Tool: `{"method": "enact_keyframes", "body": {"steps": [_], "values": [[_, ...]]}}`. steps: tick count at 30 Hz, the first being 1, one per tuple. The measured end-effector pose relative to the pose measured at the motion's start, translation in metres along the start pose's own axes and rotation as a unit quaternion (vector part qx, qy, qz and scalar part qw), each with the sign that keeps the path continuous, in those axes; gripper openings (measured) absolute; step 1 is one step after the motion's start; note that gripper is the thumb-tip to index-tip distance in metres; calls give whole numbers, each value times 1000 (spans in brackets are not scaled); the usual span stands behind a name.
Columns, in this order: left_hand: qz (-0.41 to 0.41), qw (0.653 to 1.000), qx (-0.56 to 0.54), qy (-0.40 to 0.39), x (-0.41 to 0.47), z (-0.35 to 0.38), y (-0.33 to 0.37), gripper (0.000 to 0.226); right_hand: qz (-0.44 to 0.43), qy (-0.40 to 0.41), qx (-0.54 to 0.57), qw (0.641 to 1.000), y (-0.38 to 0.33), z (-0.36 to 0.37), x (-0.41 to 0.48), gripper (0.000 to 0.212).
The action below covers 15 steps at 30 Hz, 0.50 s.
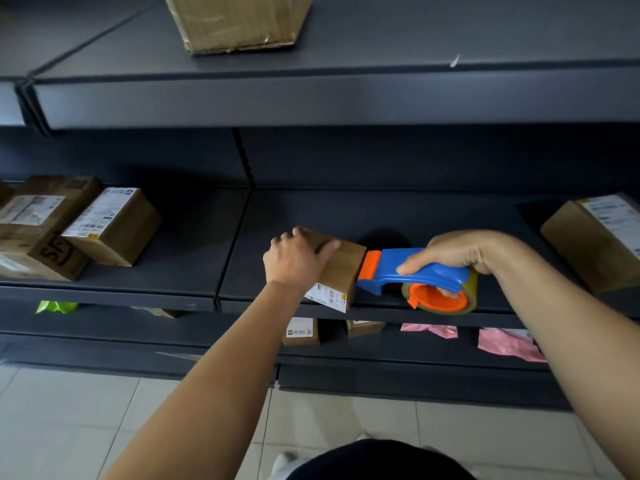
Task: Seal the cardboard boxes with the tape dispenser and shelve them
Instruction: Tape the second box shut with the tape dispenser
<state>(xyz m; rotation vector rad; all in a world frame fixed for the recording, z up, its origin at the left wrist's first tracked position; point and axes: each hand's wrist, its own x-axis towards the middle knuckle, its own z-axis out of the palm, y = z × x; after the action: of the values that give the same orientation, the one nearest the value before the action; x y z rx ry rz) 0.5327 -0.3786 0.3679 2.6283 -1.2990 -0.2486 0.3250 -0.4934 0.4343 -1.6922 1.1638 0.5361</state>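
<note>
Dark metal shelving fills pretty much the whole frame. At top centre a big cardboard box [235, 22] sits on the upper shelf [346, 98], and that shelf's front lip hangs over the working area. On the middle shelf [450, 216] there's a pile of labelled boxes [69, 226] at the left edge and another box [595, 240] at the far right. Both are well apart from the action, so there's open bare shelf on either side of centre. Below that, the lower shelf has a green bag [55, 306], a couple of little boxes [301, 330] and some pink bags [505, 344]. Tiled floor [69, 410] runs along the bottom.

The small box [343, 268] being worked on sits just right of centre, right at the front lip of the middle shelf, its white-labelled corner toward the camera. The left hand [294, 261] clamps down over its top, fingers curled over the far edge and thumb spread across the top. The right hand [460, 251] is wrapped around the blue tape dispenser [408, 268], fingers tucked into the orange core of the tape roll [440, 299]. The dispenser's orange nose is touching the box's right side.
</note>
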Motion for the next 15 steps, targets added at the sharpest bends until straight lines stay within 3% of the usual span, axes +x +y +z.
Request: {"method": "enact_keyframes", "body": {"steps": [2, 5, 11, 15], "values": [[-25, 995, 46, -88, -7, -3, 10, 124, -6, -2, 14, 1000, -2, 1, 0, 41], [-47, 983, 73, -164, -6, -6, 18, 144, -6, 1, 16, 1000, -3, 1, -1, 40], [-53, 976, 70, -200, -4, -12, 24, 141, -1, -3, 13, 1000, 0, 3, -3, 42], [-45, 980, 96, -169, -11, -5, 30, 129, 1, -5, 12, 1000, 2, 5, -4, 45]]}}
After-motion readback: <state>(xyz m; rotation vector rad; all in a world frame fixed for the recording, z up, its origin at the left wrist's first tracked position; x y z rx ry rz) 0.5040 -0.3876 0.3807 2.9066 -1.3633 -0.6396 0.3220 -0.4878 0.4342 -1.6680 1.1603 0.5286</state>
